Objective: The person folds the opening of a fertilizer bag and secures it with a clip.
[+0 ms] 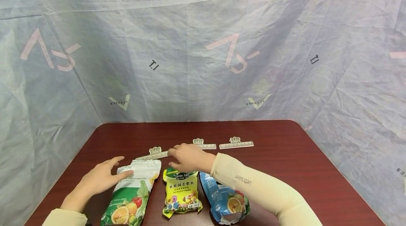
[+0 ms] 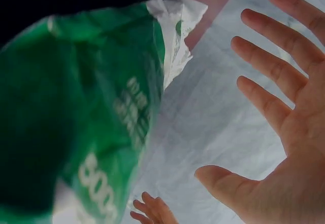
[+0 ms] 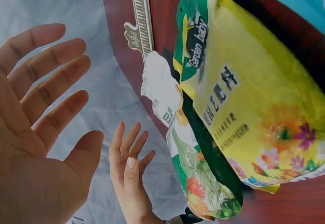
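My left hand (image 1: 100, 177) is beside the top of a white and green bag (image 1: 130, 194) with fruit printed on it. Its fingers are spread and the thumb overlaps the bag in the head view. The left wrist view shows the palm (image 2: 304, 132) with nothing in it. My right hand (image 1: 189, 157) reaches over the top of a yellow fertilizer bag (image 1: 182, 192), fingertips near the right end of a clip (image 1: 154, 153) with a piano-key pattern. In the right wrist view its fingers (image 3: 58, 89) are extended and hold nothing.
A blue bag (image 1: 223, 201) with fruit printed on it lies right of the yellow one, partly under the right sleeve. Two more piano-key clips, a middle clip (image 1: 203, 145) and a right clip (image 1: 236, 143), lie farther back on the dark red table (image 1: 295, 169). Grey cloth (image 1: 187, 50) surrounds it.
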`<act>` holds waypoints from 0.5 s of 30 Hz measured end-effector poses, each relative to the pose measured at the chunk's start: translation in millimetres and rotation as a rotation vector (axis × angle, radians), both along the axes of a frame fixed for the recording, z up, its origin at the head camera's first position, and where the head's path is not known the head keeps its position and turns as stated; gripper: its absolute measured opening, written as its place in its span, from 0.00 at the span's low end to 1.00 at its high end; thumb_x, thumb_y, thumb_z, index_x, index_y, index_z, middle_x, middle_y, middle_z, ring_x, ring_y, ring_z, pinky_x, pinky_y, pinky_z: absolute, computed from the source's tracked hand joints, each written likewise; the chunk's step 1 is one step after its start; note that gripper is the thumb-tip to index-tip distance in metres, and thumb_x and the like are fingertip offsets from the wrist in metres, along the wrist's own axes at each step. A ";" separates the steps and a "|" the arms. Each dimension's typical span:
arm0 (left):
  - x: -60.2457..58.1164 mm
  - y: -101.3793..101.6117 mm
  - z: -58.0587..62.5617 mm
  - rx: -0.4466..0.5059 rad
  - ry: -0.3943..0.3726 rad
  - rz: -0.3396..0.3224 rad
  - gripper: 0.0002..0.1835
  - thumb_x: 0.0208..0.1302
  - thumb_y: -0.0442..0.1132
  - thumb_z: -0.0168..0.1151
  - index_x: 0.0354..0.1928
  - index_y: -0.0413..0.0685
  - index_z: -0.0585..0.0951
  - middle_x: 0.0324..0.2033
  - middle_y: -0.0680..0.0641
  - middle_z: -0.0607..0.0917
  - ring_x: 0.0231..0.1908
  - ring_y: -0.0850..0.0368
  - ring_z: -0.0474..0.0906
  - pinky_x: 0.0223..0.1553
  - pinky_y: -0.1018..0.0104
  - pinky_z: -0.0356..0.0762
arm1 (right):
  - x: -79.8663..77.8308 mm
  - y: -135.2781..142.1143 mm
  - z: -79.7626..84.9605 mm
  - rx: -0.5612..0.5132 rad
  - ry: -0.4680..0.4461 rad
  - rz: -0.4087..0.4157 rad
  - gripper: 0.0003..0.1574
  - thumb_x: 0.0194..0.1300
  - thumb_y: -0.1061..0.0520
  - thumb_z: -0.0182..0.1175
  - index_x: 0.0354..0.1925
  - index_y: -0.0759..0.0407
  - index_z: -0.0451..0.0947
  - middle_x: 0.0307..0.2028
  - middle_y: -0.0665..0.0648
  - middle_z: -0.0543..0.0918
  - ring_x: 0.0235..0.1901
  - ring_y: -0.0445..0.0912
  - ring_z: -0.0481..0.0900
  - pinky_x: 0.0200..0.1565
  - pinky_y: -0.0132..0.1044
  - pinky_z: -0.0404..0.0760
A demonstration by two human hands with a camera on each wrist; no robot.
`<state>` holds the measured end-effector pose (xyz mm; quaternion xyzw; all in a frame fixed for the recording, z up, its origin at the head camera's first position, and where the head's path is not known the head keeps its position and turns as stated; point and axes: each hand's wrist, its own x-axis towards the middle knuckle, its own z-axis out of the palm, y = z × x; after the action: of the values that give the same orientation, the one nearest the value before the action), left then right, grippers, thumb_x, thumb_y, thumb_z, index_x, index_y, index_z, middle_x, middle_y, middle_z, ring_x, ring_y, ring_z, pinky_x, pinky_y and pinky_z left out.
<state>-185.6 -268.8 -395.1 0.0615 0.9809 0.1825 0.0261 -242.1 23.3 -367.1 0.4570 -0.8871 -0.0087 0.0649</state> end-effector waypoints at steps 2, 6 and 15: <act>-1.3 -2.3 -1.4 0.012 -0.009 0.001 0.45 0.54 0.68 0.54 0.61 0.37 0.66 0.48 0.33 0.77 0.49 0.33 0.71 0.39 0.40 0.69 | -0.9 -2.2 -1.5 0.001 -0.022 -0.010 0.21 0.65 0.43 0.53 0.52 0.48 0.74 0.39 0.47 0.79 0.31 0.39 0.77 0.23 0.29 0.71; -4.6 -6.9 -3.9 0.039 -0.039 0.002 0.45 0.55 0.67 0.53 0.61 0.35 0.65 0.47 0.32 0.76 0.48 0.34 0.73 0.39 0.40 0.70 | -2.6 -6.5 -3.9 0.005 -0.078 -0.033 0.21 0.65 0.43 0.52 0.53 0.49 0.74 0.41 0.48 0.79 0.33 0.39 0.77 0.22 0.28 0.70; -13.5 -17.1 -11.0 0.100 -0.111 0.022 0.45 0.57 0.65 0.53 0.61 0.32 0.63 0.47 0.31 0.76 0.47 0.35 0.73 0.41 0.42 0.71 | -10.4 -17.5 -12.5 0.021 -0.136 -0.061 0.22 0.65 0.43 0.53 0.54 0.49 0.74 0.42 0.48 0.80 0.36 0.39 0.78 0.29 0.30 0.74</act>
<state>-199.1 -285.9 -406.1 0.0419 0.9683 0.2345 0.0756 -252.5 5.8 -379.6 0.4300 -0.9027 0.0113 -0.0007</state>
